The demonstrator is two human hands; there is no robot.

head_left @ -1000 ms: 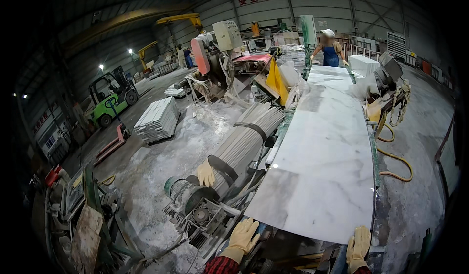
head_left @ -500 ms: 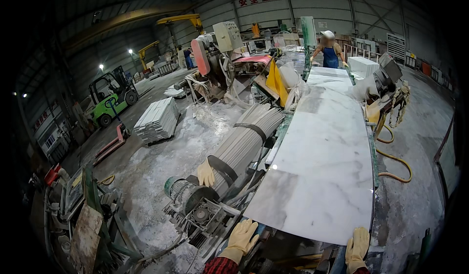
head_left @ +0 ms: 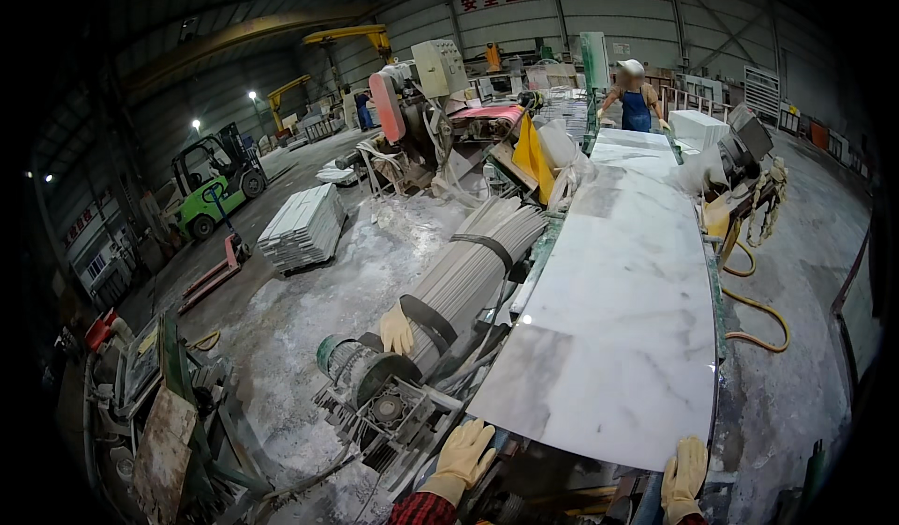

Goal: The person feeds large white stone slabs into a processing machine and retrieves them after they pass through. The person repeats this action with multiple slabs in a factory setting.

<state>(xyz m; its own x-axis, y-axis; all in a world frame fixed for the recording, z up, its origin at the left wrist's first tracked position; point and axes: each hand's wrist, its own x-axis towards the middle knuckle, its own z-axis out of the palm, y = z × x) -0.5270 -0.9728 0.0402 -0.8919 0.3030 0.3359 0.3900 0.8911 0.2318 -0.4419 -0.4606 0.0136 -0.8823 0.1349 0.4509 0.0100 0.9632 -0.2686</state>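
A long polished white stone slab (head_left: 618, 338) with grey veining stretches away from me on a narrow machine bed. At its near left corner rests my left hand (head_left: 464, 457), in a cream glove, fingers spread and holding nothing. My right hand (head_left: 685, 478), gloved alike, lies by the near right corner with its fingers stretched out along the edge. Both palms are hidden, so I cannot tell how firmly they touch the slab. A person (head_left: 634, 99) in a white cap and blue apron stands at the slab's far end.
Left of the slab are an electric motor with gearbox (head_left: 386, 403), a bundle of grey strips (head_left: 468, 263) and a loose cream glove (head_left: 396, 330). Farther left stand stacked slabs (head_left: 302, 228), a pallet jack (head_left: 213, 272) and a green forklift (head_left: 211, 192). A yellow hose (head_left: 763, 310) curls at right.
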